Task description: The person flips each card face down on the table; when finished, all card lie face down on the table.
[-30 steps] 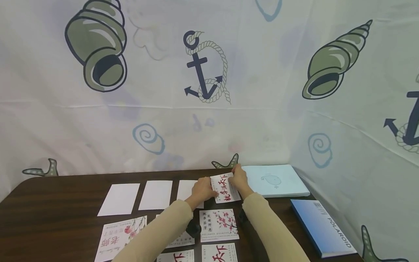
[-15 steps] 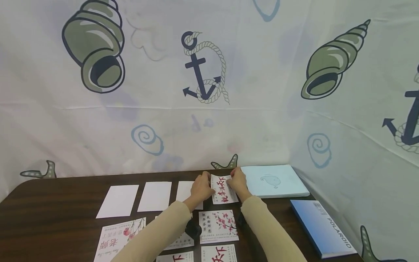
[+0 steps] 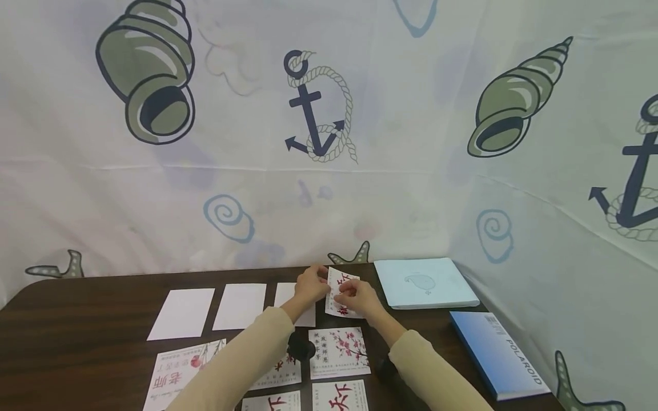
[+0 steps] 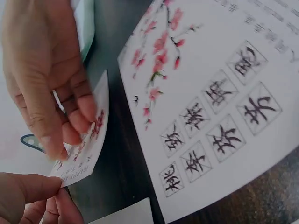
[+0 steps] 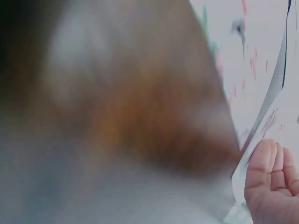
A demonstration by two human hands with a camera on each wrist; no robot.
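Observation:
In the head view a small white card with red brush characters (image 3: 334, 279) stands slightly raised at the back of the table. My left hand (image 3: 310, 286) pinches its left edge. My right hand (image 3: 358, 297) is in front of the card's face, fingers loosely bent. From the left wrist, the left hand (image 4: 35, 196) grips a corner of the bent card (image 4: 88, 163) between thumb and fingers. The right hand (image 4: 49, 79) hangs just over its face, palm showing. The right wrist view is heavily blurred, with curled fingers (image 5: 268, 165) beside a card edge.
Blank white cards (image 3: 183, 313) line the back of the dark table (image 3: 77, 325). Printed cards, one with plum blossom (image 3: 339, 352), lie in front. A pale blue box (image 3: 424, 282) and a blue POLAROID box (image 3: 496, 354) sit at the right. Patterned cloth (image 3: 411, 188) hangs behind.
My right hand has come off the card's right edge and moved left across its face. The left hand keeps its grip on the card.

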